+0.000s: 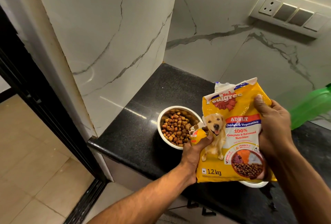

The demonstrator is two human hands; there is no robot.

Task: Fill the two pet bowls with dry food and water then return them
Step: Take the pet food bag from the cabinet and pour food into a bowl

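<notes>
A steel pet bowl stands on the black granite counter, holding a heap of brown dry food. I hold a yellow dog-food bag just right of it, above the counter. My left hand grips the bag's torn lower-left corner, which hangs at the bowl's rim. My right hand clasps the bag's right side. Beneath the bag, only a sliver of a second white-rimmed bowl shows.
A green plastic bottle lies or leans at the right edge. Marble walls close the counter's back and left. A switch panel sits high on the right wall. A tiled floor and dark door frame lie left.
</notes>
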